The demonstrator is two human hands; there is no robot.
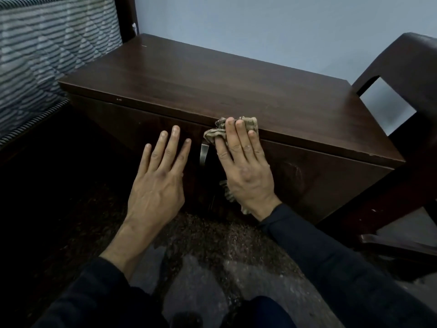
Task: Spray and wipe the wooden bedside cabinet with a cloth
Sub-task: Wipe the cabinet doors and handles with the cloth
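Observation:
The dark wooden bedside cabinet [212,86] fills the middle of the view, its bare top facing me. My right hand [246,169] presses a crumpled beige striped cloth [216,132] flat against the cabinet's front, just under the top's front edge; cloth shows above my fingertips and below my wrist. My left hand [160,176] lies flat with fingers spread on the left door front, holding nothing. A metal door handle [203,153] hangs between the two hands. No spray bottle is in view.
A bed with a striped quilted mattress [47,48] stands to the left. A dark wooden chair [413,67] sits close on the right. A pale blue wall [260,24] is behind. The speckled floor [212,256] and my dark sleeves fill the foreground.

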